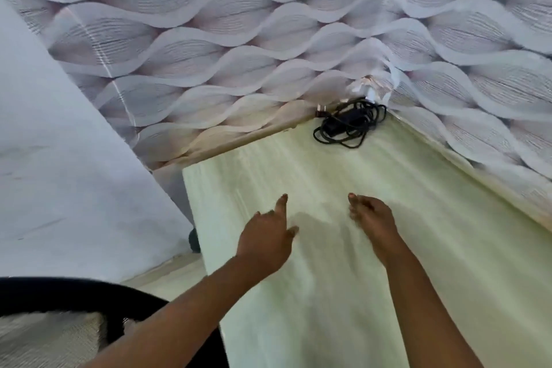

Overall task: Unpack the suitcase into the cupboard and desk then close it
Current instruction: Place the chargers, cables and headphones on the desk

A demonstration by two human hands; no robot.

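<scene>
Both hands are hovering low over the middle of the pale table (418,248), holding nothing. The left hand (267,240) is pointing its forefinger toward the far edge, its other fingers loosely curled; the right hand (372,222) is lying relaxed, fingers drooping. A black charger (348,124) with coiled cable is sitting in the far corner against the wall, ahead and somewhat right, nearer the right hand. The suitcase is not showing.

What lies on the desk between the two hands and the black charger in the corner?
Nothing: in the head view, the desk is bare from the left hand and right hand to the charger.
</scene>
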